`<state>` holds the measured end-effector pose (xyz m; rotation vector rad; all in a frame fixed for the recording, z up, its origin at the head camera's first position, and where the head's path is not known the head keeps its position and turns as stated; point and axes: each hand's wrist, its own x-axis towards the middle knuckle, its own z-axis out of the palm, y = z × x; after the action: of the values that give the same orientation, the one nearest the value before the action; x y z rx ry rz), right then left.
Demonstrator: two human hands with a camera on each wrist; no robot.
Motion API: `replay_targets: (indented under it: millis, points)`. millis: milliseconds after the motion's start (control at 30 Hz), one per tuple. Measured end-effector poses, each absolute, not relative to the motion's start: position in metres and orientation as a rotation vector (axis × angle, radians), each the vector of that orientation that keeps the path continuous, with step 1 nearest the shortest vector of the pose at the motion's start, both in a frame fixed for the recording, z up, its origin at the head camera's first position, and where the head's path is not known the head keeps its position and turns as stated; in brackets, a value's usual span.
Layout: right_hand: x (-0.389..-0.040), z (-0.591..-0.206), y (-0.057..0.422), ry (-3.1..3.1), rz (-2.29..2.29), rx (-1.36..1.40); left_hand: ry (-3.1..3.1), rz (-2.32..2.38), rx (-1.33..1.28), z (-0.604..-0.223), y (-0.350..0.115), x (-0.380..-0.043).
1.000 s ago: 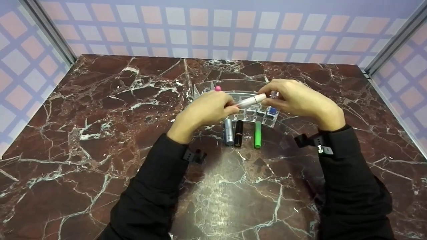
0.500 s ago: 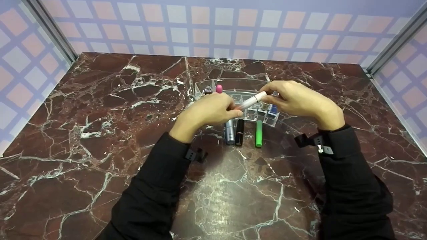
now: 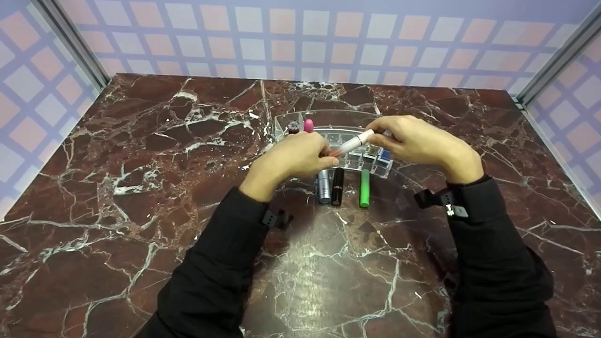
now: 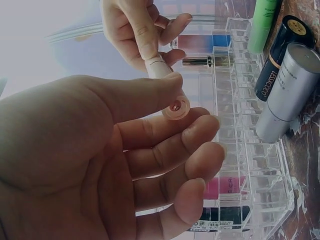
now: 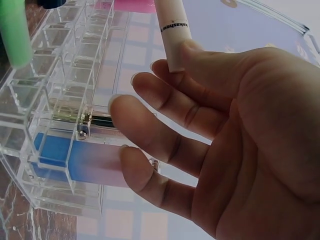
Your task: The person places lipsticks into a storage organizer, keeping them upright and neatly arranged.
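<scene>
Left hand (image 3: 292, 157): my thumb and forefinger pinch the left end of the white tube (image 3: 352, 143); my other fingers bend loosely, holding nothing.
Right hand (image 3: 420, 143): my thumb and forefinger pinch the tube's right end; the remaining fingers curl slackly with nothing in them.
Clear organizer (image 3: 386, 174): a curved, many-celled holder on the table (image 3: 155, 206), behind the loose tubes and partly hidden by my hands.
Dark piece (image 3: 293, 126): in the organizer's left part, mostly covered by my left hand.
Pink piece (image 3: 308, 125): just right of the dark one, also in the organizer.
Silver tube (image 3: 324, 188): lies in front of the organizer.
Black tube (image 3: 337, 188): just beside the silver one.
White tube, place: aslant in the air between my hands, in front of the organizer from where I look.
White tube, handling: I judge it light, stiff and rather slippery, being smooth and slim; probably hard plastic, not very fragile.
White tube, hold: best pinched near both ends, clear of the dark band, which may be a seam; I can't tell whether it is tight.
Green tube (image 3: 365, 188): in front, a little apart from the black one.
Blue-and-pink bottle (image 5: 80, 159): in the organizer's right end, near my right little finger.
</scene>
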<state>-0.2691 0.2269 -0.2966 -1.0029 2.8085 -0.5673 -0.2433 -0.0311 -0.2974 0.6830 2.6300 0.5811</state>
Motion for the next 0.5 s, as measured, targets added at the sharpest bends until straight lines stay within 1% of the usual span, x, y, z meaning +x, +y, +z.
replay_targets:
  millis: [233, 500]
  points:
    - [-0.2685, -0.2968, 0.2249, 2.784, -0.606, -0.931, 2.641, 0.55, 0.692, -0.2988, -0.0294, -0.2416]
    - [-0.2681, -0.2978, 0.2235, 2.786, -0.61, -0.909, 2.624, 0.543, 0.688, -0.3003, -0.0274, -0.2415]
